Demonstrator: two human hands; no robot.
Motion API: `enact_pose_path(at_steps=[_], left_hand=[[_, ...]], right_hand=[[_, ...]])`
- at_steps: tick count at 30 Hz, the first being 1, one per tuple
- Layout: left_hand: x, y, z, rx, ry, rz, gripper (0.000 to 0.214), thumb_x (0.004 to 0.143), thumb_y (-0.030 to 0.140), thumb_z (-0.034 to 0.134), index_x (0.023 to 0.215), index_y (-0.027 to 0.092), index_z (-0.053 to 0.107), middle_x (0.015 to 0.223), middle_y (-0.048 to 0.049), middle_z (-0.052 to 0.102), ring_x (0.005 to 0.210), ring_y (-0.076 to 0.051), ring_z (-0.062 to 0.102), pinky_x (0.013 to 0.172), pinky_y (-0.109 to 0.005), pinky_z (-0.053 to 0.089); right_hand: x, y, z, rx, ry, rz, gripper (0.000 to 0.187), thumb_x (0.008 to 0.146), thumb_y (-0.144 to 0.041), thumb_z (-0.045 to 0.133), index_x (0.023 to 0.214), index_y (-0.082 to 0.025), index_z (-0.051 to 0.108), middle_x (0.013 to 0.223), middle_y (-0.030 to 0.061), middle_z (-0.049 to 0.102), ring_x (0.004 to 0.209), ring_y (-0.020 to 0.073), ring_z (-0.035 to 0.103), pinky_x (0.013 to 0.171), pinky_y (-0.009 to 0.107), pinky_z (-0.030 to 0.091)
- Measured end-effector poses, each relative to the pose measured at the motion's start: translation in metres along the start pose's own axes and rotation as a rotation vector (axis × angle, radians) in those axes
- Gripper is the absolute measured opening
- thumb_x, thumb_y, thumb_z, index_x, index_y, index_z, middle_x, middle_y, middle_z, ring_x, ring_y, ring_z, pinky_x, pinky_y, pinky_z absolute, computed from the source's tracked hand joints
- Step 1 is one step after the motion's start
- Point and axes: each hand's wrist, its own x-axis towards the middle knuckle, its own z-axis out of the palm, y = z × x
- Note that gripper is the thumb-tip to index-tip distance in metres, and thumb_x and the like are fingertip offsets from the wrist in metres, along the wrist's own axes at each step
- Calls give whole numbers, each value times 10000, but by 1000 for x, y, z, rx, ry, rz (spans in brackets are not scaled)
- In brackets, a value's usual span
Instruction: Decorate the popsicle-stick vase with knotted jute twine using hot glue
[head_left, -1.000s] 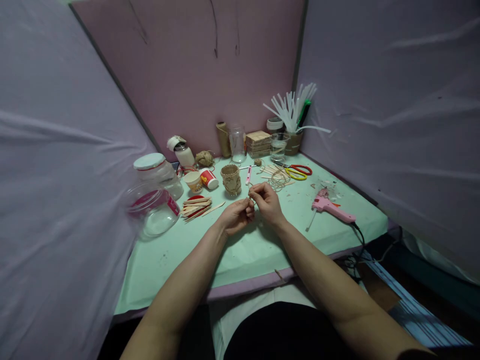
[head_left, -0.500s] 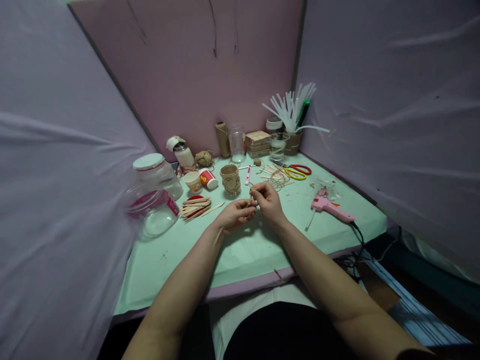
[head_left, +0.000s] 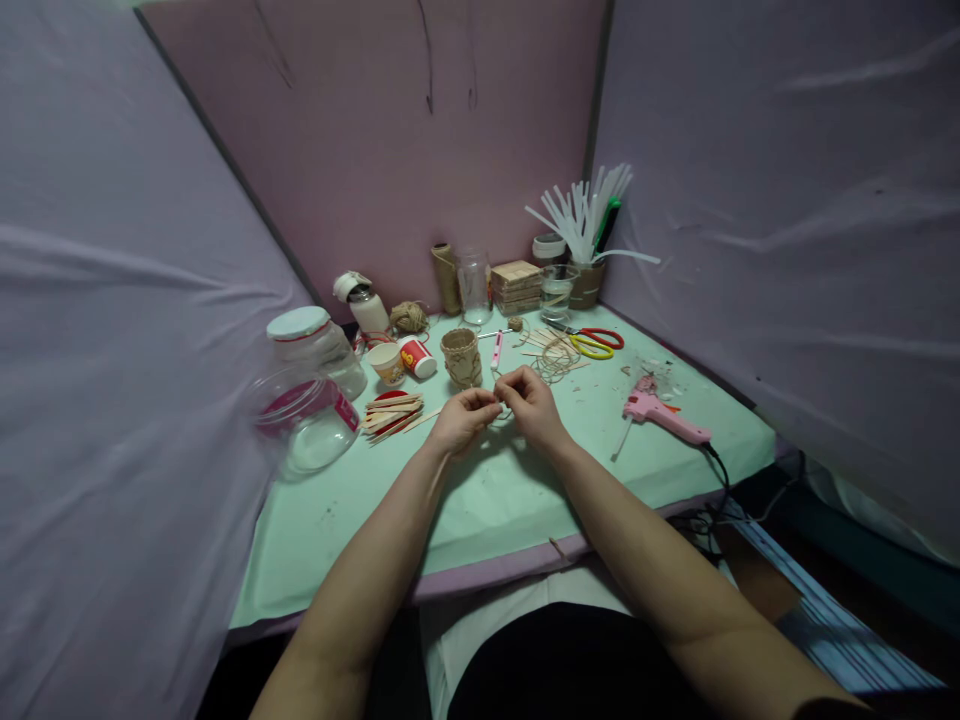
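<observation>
My left hand (head_left: 461,421) and my right hand (head_left: 529,402) meet fingertip to fingertip over the front middle of the table. Both are closed in a pinch on a thin piece of twine (head_left: 506,413), part of which curves out below the fingers. Most of it is hidden by the fingertips. Just behind my hands stands a brown cup wrapped in twine (head_left: 460,360), with a braided rim. A pink utility knife (head_left: 496,350) lies beyond my right fingers, and a loose coil of twine (head_left: 553,358) rests further right.
Craft sticks (head_left: 391,415) lie left of my hands, near a clear jar (head_left: 319,440) on its side and paper cups (head_left: 417,357). On the right are a pink glue gun (head_left: 664,415) with a cord and red-yellow scissors (head_left: 600,342). Jars and wooden blocks (head_left: 516,288) line the back.
My left fingers have risen and curled into a pinch close to my right fingertips. My right hand has shifted slightly left. The things on the table have stayed in place.
</observation>
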Motion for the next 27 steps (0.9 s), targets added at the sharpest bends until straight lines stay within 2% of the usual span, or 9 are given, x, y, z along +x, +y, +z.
enact_pose_path(at_steps=[3, 5, 9, 11, 15, 20, 24, 27], left_hand=[[1, -1, 1, -21, -11, 13, 374, 439, 190, 877, 692, 138, 606, 630, 47, 585, 595, -59, 523, 615, -208, 390], [1, -1, 1, -46, -33, -4, 400, 430, 205, 889, 719, 135, 622, 671, 36, 602, 627, -63, 541, 646, -210, 407], [0, 0, -1, -133, -26, -76, 427, 562, 444, 835, 762, 121, 640, 703, -12, 609, 648, -83, 552, 635, -223, 414], [0, 1, -2, -135, -13, -100, 453, 584, 497, 809, 745, 112, 632, 675, -14, 589, 610, -78, 528, 592, -221, 393], [1, 1, -3, -61, -6, -61, 420, 521, 368, 861, 777, 112, 648, 618, 25, 550, 533, -48, 442, 524, -207, 313], [4, -3, -2, 23, 130, 36, 354, 518, 307, 841, 765, 126, 665, 593, 24, 566, 540, -63, 448, 526, -214, 301], [6, -7, -3, 56, 166, 85, 311, 519, 281, 832, 748, 136, 680, 664, -8, 628, 603, -85, 500, 589, -233, 365], [7, -7, -4, 40, 182, 70, 309, 519, 263, 831, 757, 134, 683, 630, 3, 611, 574, -76, 484, 572, -227, 352]], right_hand=[[2, -3, -1, 38, 17, 44, 154, 773, -308, 636, 713, -206, 538, 642, -38, 543, 602, 122, 493, 607, 272, 410], [3, -4, -2, 52, 10, 54, 152, 769, -304, 639, 712, -206, 538, 641, -36, 553, 607, 125, 507, 609, 273, 415], [3, -3, -3, 51, -12, 64, 146, 770, -306, 641, 720, -209, 544, 657, -24, 576, 611, 137, 538, 603, 283, 438], [3, 0, -3, 33, -36, 60, 142, 775, -309, 636, 723, -210, 548, 658, -22, 582, 612, 142, 544, 604, 288, 447], [1, 3, -2, -53, -57, 23, 116, 789, -298, 620, 737, -208, 568, 677, -23, 579, 642, 140, 533, 618, 279, 433], [4, 5, -4, -172, -11, -55, 101, 764, -272, 637, 703, -208, 589, 754, 1, 582, 738, 156, 536, 660, 282, 423], [7, 10, -5, -156, -7, 41, 109, 747, -295, 636, 705, -198, 609, 717, -5, 597, 692, 151, 535, 686, 296, 425], [8, 14, -5, -108, -16, 101, 120, 733, -314, 633, 725, -194, 627, 699, -7, 613, 676, 152, 537, 683, 298, 428]])
